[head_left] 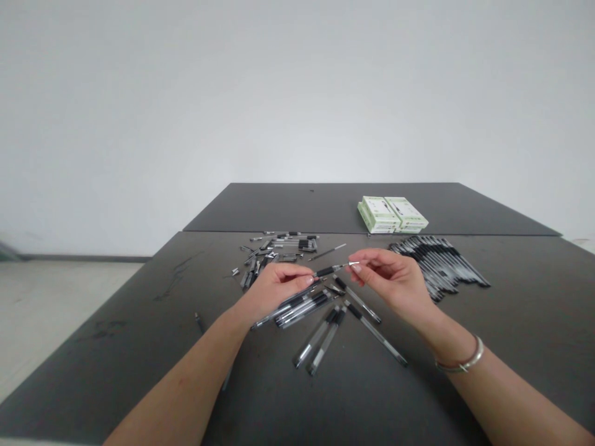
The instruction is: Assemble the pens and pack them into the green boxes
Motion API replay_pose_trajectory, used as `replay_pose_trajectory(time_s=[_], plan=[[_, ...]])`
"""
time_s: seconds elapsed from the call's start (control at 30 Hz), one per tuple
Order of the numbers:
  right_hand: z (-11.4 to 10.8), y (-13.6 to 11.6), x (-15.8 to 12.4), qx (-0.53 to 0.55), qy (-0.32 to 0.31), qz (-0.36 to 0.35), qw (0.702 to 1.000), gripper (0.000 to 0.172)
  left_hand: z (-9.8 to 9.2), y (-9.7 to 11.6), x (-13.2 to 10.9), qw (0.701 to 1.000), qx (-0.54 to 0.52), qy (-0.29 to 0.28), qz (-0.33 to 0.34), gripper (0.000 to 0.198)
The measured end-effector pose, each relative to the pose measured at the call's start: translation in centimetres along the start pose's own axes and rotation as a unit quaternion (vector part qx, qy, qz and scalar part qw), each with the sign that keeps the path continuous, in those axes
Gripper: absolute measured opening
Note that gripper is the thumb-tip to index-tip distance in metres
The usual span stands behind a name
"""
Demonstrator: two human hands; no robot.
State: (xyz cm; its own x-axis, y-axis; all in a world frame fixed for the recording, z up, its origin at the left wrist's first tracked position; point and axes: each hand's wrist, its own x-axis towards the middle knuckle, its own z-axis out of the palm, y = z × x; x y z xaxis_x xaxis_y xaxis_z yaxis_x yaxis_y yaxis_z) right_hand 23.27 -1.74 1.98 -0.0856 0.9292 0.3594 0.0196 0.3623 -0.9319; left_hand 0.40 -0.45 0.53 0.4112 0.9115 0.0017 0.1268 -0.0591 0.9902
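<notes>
Pale and plain, a wall (297, 93) rises behind the dark tabletop (139, 347), and over that tabletop's middle, nearer its far edge, a pen (326, 271) is gripped between the thumb and fingers of the left hand (281, 282). The right hand (395, 275) pinches a small silver tip (354, 264) at the pen's front end; whether the tip is seated is too small to tell. So slight a piece could slip from a loose pinch and be lost among the pens (304, 310) just below, and if the two were brought together out of line, the thin point might catch or bend. A dropped wrist could scatter those pens toward the near edge, or the right hand could knock askew the row of pens (444, 266) lying side by side by the far right corner. Toward the far left corner, a jumble of pen parts (260, 254) spreads near a loose refill (328, 252). Past the far edge, a second tabletop (279, 207) carries green and white boxes (393, 217), right of its middle. Light floor (69, 285) shows beyond the left edge, with dark skirting (88, 257) at the wall's foot.
</notes>
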Motion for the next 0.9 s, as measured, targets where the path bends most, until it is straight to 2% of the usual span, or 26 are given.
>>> replay_pose_trajectory(time_s=[0.3, 0.63, 0.9], plan=[[-0.16, 0.24, -0.12, -0.051, -0.019, -0.012, 0.998, 0.012, -0.16, 0.16, -0.12, 0.999, 0.034, -0.015, 0.021, 0.021], [-0.52, 0.35, -0.18, -0.140, -0.086, -0.038, 0.986, 0.014, -0.25, 0.20, -0.11, 0.998, 0.056, -0.024, 0.028, 0.018], [-0.63, 0.48, -0.20, -0.214, -0.088, -0.062, 0.971, 0.013, -0.25, 0.21, -0.15, 0.998, 0.057, -0.021, 0.031, 0.017]])
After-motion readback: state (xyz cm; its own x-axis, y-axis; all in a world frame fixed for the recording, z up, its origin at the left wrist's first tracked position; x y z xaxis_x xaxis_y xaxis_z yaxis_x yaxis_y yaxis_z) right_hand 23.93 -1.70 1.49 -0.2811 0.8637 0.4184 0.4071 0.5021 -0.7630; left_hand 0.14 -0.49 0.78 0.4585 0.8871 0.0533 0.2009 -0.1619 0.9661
